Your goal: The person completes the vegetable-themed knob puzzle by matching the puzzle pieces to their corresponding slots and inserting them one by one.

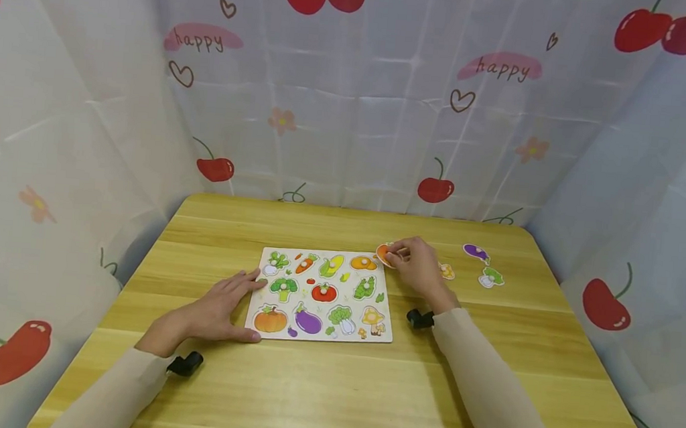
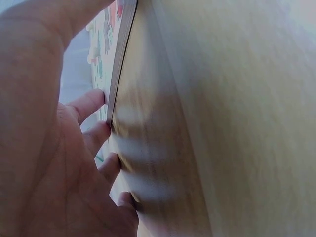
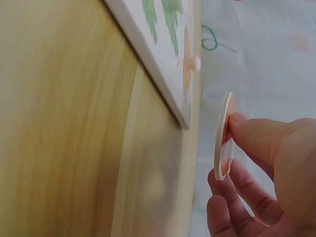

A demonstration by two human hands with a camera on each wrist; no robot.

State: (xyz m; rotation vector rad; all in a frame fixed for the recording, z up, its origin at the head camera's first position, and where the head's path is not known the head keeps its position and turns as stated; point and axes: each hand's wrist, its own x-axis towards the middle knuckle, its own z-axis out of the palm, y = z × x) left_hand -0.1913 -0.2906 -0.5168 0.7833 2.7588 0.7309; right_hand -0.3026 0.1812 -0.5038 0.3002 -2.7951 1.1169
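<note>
One orange puzzle piece [image 1: 385, 253] is pinched in the right hand [image 1: 416, 263], just at 1 o'clock of the puzzle board [image 1: 323, 295]; the left hand [image 1: 219, 307] rests released at its 9 o'clock edge.

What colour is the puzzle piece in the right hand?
Orange; the piece in the right hand shows best in the head view.

right hand [image 3: 266, 168] pinches an orange puzzle piece [image 3: 223, 136] just beside the puzzle board [image 3: 148, 54].
</note>
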